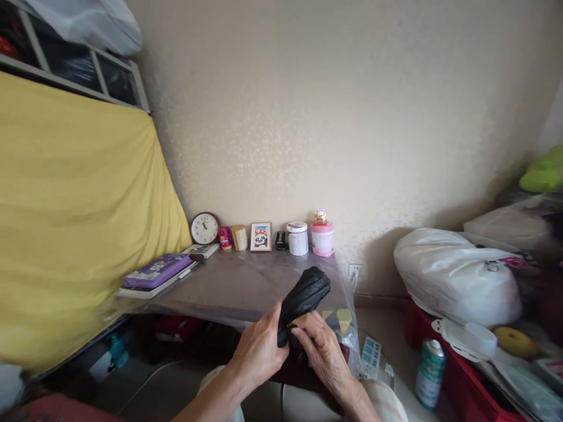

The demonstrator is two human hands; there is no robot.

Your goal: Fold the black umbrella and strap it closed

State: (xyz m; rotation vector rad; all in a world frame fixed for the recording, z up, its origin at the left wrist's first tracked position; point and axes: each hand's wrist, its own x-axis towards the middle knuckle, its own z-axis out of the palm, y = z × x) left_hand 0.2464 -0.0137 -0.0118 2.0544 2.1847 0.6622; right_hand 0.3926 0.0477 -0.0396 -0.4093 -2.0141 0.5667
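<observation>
A black folded umbrella (307,292) is held at a slant above the front edge of the table, its wider end pointing up and right. My left hand (260,344) wraps around its lower part from the left side. On the other side, the thumb and fingertips of my right hand (322,347) pinch a small dark bit at the umbrella's lower right; whether that is a strap or a fold of the cloth, I cannot tell. The palms hide part of the lower end.
The table (229,287) has a clear plastic cover. A clock (204,228), a framed panda picture (261,237), tins and a pink tub (322,240) line the wall. A purple case (156,271) lies left. A spray can (430,375) and red bin (461,381) stand right.
</observation>
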